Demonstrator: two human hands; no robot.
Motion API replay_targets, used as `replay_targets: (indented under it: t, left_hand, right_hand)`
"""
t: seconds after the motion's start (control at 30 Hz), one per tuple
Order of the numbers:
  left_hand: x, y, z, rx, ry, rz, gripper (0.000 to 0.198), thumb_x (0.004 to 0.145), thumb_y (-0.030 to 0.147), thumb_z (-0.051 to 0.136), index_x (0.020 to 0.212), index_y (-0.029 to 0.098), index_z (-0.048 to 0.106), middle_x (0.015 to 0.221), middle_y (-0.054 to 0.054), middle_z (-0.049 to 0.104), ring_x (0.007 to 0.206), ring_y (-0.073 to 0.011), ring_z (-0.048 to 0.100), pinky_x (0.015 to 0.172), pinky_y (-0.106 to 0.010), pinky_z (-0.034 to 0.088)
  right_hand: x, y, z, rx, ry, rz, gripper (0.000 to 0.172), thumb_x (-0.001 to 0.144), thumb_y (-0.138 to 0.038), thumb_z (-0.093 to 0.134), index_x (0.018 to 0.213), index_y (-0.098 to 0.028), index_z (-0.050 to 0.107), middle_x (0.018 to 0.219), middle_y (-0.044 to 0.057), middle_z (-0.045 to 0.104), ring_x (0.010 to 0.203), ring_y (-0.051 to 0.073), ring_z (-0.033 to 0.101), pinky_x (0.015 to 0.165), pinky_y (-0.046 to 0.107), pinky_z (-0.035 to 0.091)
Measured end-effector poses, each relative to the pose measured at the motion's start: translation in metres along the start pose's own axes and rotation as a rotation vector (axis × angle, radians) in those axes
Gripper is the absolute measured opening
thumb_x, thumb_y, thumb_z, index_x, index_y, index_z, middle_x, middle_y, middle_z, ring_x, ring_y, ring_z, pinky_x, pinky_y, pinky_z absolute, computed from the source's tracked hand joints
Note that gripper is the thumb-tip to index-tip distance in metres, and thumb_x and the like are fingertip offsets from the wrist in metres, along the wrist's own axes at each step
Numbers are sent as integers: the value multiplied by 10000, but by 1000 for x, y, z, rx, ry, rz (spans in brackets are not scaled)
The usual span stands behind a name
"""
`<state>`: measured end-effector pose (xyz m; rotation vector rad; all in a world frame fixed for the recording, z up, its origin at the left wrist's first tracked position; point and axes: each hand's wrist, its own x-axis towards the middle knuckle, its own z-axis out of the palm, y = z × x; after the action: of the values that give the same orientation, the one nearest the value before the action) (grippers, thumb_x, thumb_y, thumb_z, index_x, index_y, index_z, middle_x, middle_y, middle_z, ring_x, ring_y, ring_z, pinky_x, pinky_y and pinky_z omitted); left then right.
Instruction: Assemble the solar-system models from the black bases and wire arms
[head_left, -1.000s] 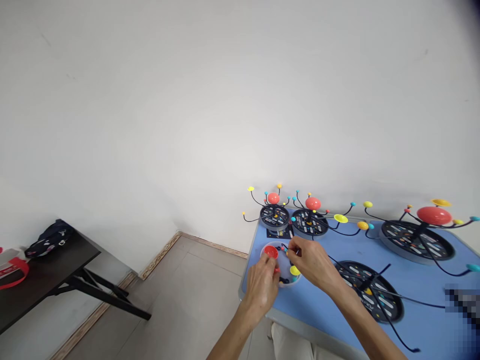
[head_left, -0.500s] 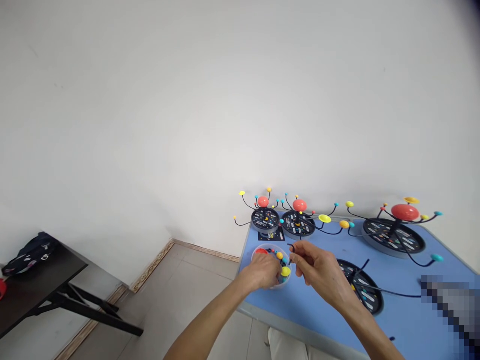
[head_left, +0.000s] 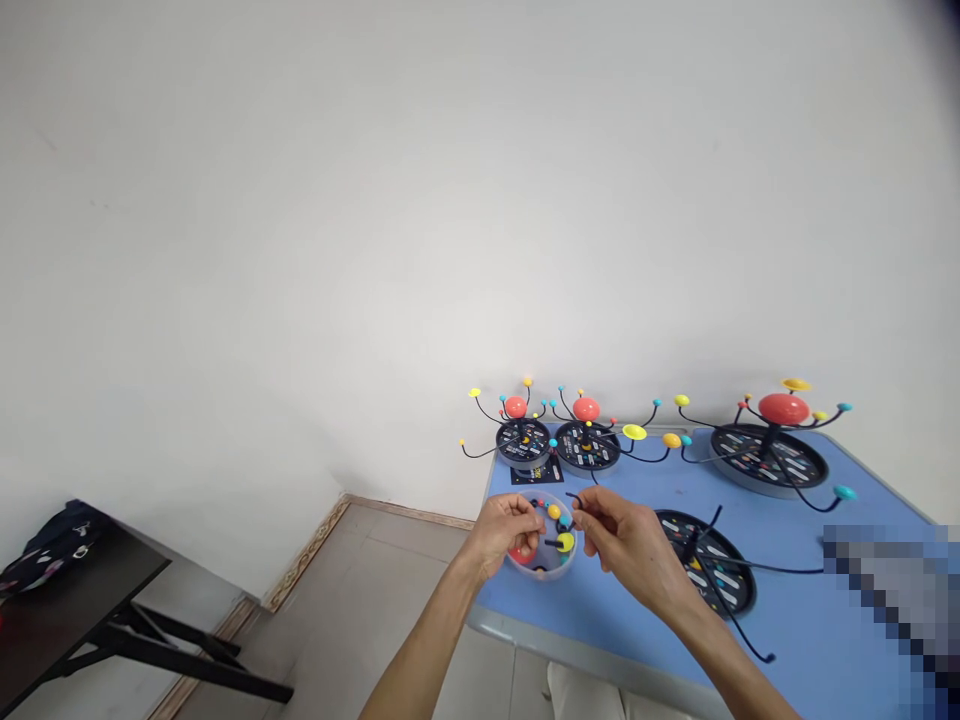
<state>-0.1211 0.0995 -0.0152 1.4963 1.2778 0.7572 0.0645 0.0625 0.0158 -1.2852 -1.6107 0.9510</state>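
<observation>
Looks like three models [head_left: 796, 467] on the table's [head_left: 600, 610] back edge are done, but the base [head_left: 726, 552] nearer the front shows no balls, right hand [head_left: 634, 540] pinching a black rod [head_left: 573, 496] by the front-left-corner bowl [head_left: 556, 574], left hand [head_left: 502, 528] bunched over it, can't tell if holding anything.

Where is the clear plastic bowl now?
In the head view, the clear plastic bowl sits at the left end of the blue tabletop, in front of the black printed card and left of the frontmost base.
</observation>
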Motion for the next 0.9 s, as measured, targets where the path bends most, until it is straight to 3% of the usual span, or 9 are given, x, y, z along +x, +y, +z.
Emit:
replay_targets:
  t: [0.13, 0.23, 0.33, 0.4, 0.53, 0.67, 0.9]
  left_hand:
    - [0, -6, 2, 126, 80, 13, 271, 796, 428, 578, 752, 161, 570, 545, 11, 548, 435, -113, 485, 464, -247, 410]
    - [-2, -4, 1, 327, 94, 73, 115, 800, 263, 568, 814, 174, 640, 678, -17, 623, 619, -168, 596, 594, -280, 466]
    - [-7, 4, 0, 561, -15, 156, 147, 726, 99, 586, 736, 205, 688, 809, -34, 672, 871, -226, 626, 770, -314, 455]
    - [-6, 11, 0, 707, -147, 186, 193, 663, 36, 609, 661, 213, 686, 781, -37, 675, 897, -251, 623, 795, -325, 438]
    - [5, 20, 4, 937, -356, 198, 199, 600, 11, 649, 556, 202, 617, 711, -49, 673, 816, -264, 633, 752, -332, 434]
    - [17, 25, 9, 1089, -478, 190, 217, 616, 29, 640, 511, 200, 555, 600, -25, 635, 680, -233, 625, 622, -299, 408]
    - [13, 23, 13, 1199, -441, 233, 121, 740, 114, 614, 644, 185, 635, 626, -44, 645, 671, -221, 618, 567, -290, 346]
  right_hand:
    - [1, 3, 1, 10, -2, 16, 202, 812, -415, 466, 746, -243, 547, 498, -44, 553, 443, 143, 445, 508, 285, 385]
    - [2, 6, 1, 12, 5, 21, 193, 812, -410, 469, 763, -243, 551, 496, -47, 551, 454, 148, 456, 500, 280, 377]
    - [2, 7, 0, 9, 1, 11, 191, 809, -410, 472, 762, -244, 554, 499, -45, 552, 457, 152, 470, 502, 281, 378]
    - [1, 6, 0, 3, -2, -1, 200, 812, -420, 472, 757, -244, 549, 501, -44, 550, 455, 154, 475, 510, 286, 385]
    - [-1, 1, 0, -16, -9, -8, 209, 815, -426, 463, 748, -244, 540, 513, -36, 553, 468, 156, 479, 516, 287, 386]
    - [-3, 0, -1, -36, -14, -24, 197, 814, -402, 444, 723, -246, 524, 510, -39, 532, 474, 150, 454, 503, 276, 372]
    - [-5, 5, -4, -61, 2, -23, 193, 828, -388, 431, 733, -248, 524, 511, -43, 529, 470, 150, 457, 497, 272, 372]
